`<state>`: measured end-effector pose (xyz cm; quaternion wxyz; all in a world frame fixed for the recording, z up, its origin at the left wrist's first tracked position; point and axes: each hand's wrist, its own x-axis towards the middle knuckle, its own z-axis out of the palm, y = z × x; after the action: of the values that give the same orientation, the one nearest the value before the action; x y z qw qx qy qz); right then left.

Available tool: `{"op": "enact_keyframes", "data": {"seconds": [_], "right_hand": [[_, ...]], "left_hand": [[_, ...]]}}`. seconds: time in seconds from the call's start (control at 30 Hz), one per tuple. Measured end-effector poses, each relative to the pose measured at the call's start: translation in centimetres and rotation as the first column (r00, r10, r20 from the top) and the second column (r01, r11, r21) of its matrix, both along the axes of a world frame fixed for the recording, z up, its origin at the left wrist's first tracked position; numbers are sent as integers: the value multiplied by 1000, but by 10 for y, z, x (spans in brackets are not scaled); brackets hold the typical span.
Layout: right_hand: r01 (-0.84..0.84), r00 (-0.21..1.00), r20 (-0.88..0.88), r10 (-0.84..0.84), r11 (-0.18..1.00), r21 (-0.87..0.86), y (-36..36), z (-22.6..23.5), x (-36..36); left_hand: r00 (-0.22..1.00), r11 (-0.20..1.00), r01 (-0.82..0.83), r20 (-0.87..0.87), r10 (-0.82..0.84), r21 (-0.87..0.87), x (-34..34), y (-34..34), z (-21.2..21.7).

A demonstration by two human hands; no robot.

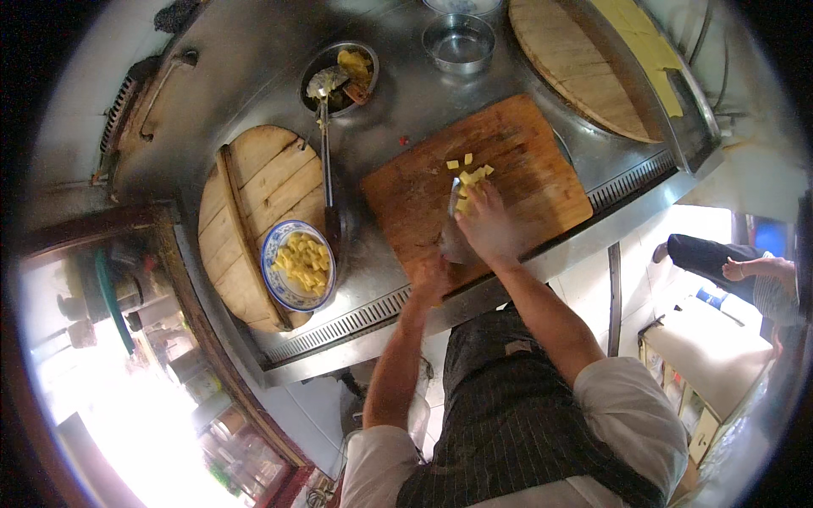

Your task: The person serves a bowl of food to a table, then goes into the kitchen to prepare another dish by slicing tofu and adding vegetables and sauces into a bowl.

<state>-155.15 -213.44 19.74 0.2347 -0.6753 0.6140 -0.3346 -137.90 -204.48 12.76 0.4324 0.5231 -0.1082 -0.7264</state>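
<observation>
On the wooden cutting board (529,140), several pale yellow cubes (466,182) that look like potato lie near its middle. My right hand (487,224) reaches over them, fingers bent down against the cubes, somewhat smeared by motion. Low at the board's near edge, my left hand (430,279) is closed round the handle end of a knife. The broad blade of this knife (456,241) points away from me, its far end beside the cubes, and my right hand partly covers it. To the left, a blue-and-white bowl (269,273) holds more yellow cubes.
The bowl stands on a round plank lid (264,161). A long-handled ladle (326,152) rests in a metal basin (306,63) with food scraps. Behind the board are a steel bowl (459,46) and another round wooden lid (563,63). Another person's hand (735,269) shows at far right.
</observation>
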Motion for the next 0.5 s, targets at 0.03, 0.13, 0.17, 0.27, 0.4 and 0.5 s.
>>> {"op": "enact_keyframes", "data": {"seconds": [0.03,0.13,0.17,0.27,0.4,0.5], "right_hand": [[35,999,-10,-35,999,-20,0,-1,3],[97,992,83,-90,991,-90,-2,-12,6],[83,996,48,-78,990,-110,-4,-9,9],[-13,1000,-13,12,993,-118,10,16,30],[-271,950,91,298,934,-231,20,93,101],[-409,852,181,491,841,-353,39,139,181]], "left_hand": [[994,995,76,82,-70,-70,-18,4,7],[937,946,257,292,-194,-196,-52,12,32],[921,937,284,330,-208,-202,-56,14,41],[903,957,224,409,-132,-186,-45,31,78],[736,974,103,674,60,-200,1,56,163],[650,969,-116,720,241,-219,52,90,192]]}}
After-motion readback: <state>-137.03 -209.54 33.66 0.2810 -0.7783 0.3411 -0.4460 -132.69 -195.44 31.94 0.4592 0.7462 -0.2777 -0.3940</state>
